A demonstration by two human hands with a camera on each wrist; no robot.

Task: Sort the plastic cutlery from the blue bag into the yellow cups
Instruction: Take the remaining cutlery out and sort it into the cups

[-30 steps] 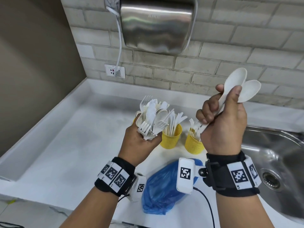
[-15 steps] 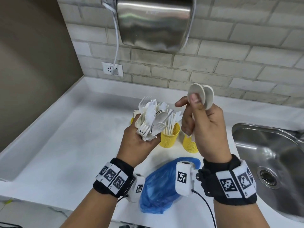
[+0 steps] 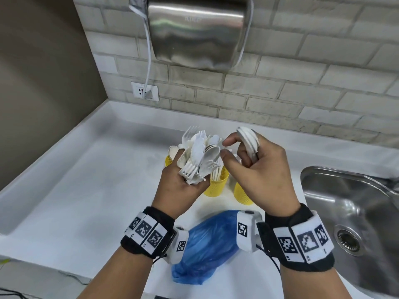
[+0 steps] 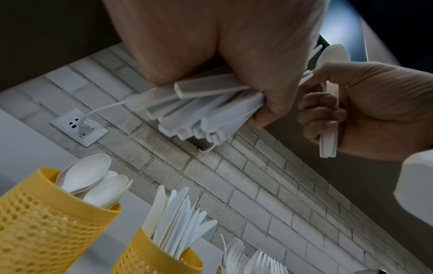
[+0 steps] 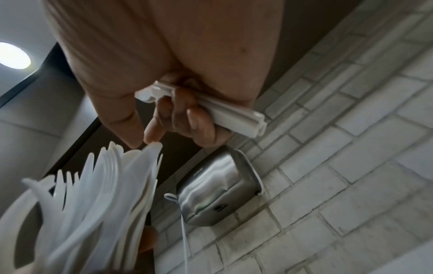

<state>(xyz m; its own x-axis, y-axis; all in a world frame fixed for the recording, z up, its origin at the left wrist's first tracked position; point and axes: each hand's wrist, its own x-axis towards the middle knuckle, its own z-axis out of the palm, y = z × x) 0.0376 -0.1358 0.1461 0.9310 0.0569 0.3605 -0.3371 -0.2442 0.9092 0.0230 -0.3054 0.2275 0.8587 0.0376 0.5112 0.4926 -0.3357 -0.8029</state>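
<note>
Yellow cups are holding spoons (image 4: 86, 174), knives (image 4: 173, 218), forks (image 4: 246, 259); we are clenching cutlery (image 3: 197, 156) in our left hand (image 3: 179, 188), spoons in our right hand (image 3: 261, 171).

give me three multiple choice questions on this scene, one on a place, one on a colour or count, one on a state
1. Where does the blue bag lie?
A. in the sink
B. on the counter, nearer the person than the cups
C. hanging on the wall

2. What colour are the cups that hold sorted cutlery?
A. yellow
B. red
C. green

3. What is the right hand doing?
A. resting flat on the counter
B. hanging idle
C. holding a few spoons beside the left hand and its mixed bundle

Answers:
1. B, the head view shows it on the white counter between the wrists.
2. A, the left wrist view shows perforated yellow walls.
3. C, curled fingers clamp the spoon handles.
</note>
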